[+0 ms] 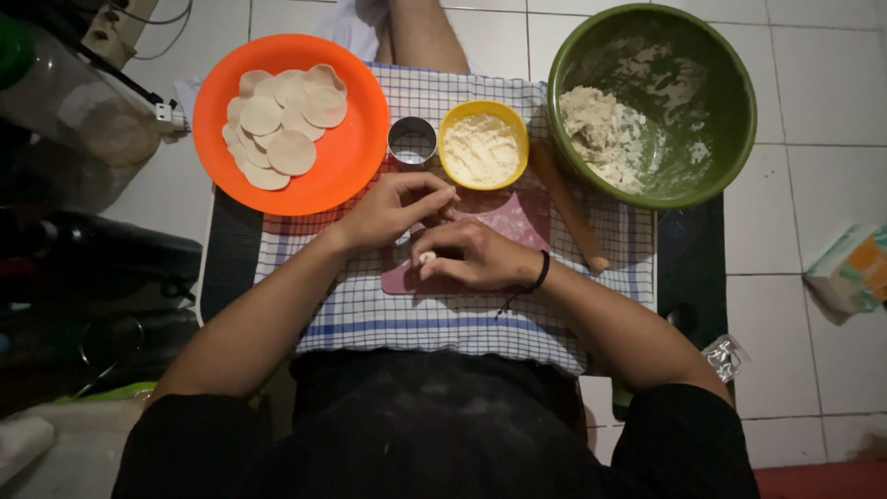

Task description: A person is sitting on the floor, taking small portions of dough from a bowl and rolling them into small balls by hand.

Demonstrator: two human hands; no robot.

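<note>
- Both hands meet over the pink mat in the middle of the checked cloth that covers the small tabletop.
- Left hand has its fingers curled in, tips pressed against the right hand; looks like it's pinching the same bit of dough, but I can't really tell what's between the fingers.
- Right hand is closed in a loose fist around a small pale dough piece, which just peeks out at the thumb side, right over the mat's left part.
- Black band on the right wrist.
- Orange plate sits at the far left corner with a pile of flat round dough discs.
- Small metal ring cutter stands just beside the plate, then a yellow bowl of flour, touching or almost.
- Wooden rolling pin lies slanted between the yellow bowl and the big green bowl at the far right corner, which has a lump of dough inside.
</note>
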